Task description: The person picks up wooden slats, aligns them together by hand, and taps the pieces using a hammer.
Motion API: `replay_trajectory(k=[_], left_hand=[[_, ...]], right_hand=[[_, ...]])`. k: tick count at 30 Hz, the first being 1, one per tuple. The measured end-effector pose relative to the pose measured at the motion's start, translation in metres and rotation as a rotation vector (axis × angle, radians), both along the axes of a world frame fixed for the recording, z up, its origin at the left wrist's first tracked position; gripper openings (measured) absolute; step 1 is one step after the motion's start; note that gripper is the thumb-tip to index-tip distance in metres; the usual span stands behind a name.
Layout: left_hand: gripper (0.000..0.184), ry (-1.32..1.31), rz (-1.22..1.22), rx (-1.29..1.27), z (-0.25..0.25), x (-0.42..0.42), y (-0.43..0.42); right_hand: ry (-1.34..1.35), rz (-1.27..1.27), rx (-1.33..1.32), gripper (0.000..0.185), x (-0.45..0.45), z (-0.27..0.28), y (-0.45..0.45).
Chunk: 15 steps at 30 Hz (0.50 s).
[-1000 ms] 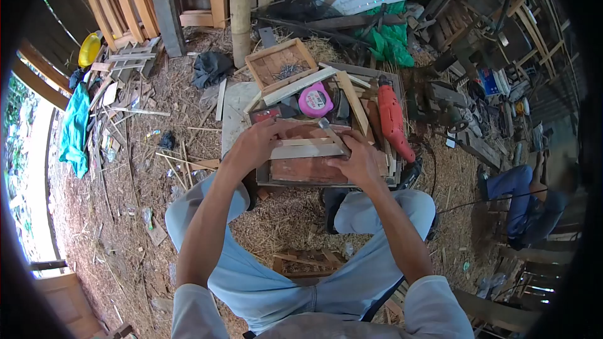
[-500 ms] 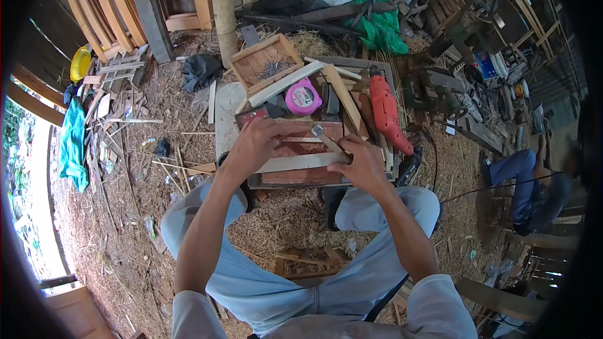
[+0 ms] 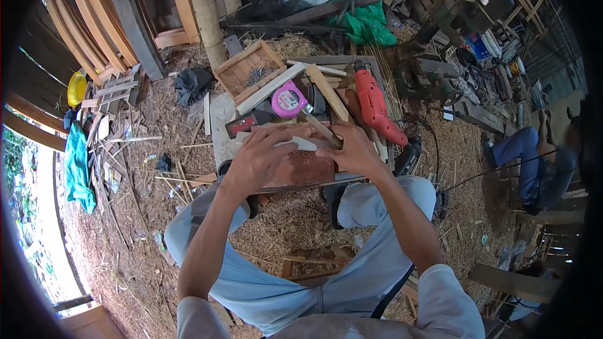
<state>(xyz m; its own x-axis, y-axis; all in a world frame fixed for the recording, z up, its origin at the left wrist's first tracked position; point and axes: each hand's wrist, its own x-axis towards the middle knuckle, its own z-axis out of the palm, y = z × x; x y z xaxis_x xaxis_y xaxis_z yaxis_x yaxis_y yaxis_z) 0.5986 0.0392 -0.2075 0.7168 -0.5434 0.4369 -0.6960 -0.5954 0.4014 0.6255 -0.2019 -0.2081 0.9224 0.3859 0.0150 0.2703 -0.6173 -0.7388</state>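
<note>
My right hand (image 3: 355, 149) is closed round the handle of a hammer (image 3: 321, 128), whose metal head points up and left near the pink tape measure (image 3: 289, 100). My left hand (image 3: 254, 157) reaches over a pale wood strip (image 3: 304, 144), its fingers bent against it; part of the strip is hidden beneath them. Under both lies a reddish-brown board (image 3: 301, 169) on the low work table. A red drill (image 3: 377, 103) rests at the table's right side. The wooden tray (image 3: 242, 64) at the back left holds small nails.
Pale wood pieces (image 3: 326, 93) lean across the table's back. A cable (image 3: 436, 144) runs from the drill's side over the chip-covered floor. At far right sits another person (image 3: 534, 163). A bamboo post (image 3: 204, 12) stands behind the table, beside a dark cloth (image 3: 191, 86).
The view has shifted, so the table's things appear further left. My left hand has spread over the pale strip, which now lies more covered. The hammer has stayed in my right hand.
</note>
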Motion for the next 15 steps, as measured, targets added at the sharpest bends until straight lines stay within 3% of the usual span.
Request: replay_trajectory(k=[6, 10, 14, 15], left_hand=[[0.028, -0.039, 0.046, 0.012, -0.002, 0.008, 0.007], [0.027, 0.108, 0.016, -0.098, 0.002, 0.006, 0.008], [0.024, 0.194, 0.046, -0.206, -0.002, 0.01, 0.014], [0.024, 0.198, 0.046, -0.207, -0.001, 0.01, 0.017]], right_hand=[[0.097, 0.084, 0.04, 0.042, 0.012, 0.015, 0.005], [0.07, 0.15, -0.024, 0.042, 0.018, 0.001, 0.004], [0.066, 0.153, -0.068, 0.037, 0.017, 0.02, 0.007], [0.058, 0.05, -0.024, 0.033, 0.019, 0.02, 0.006]])
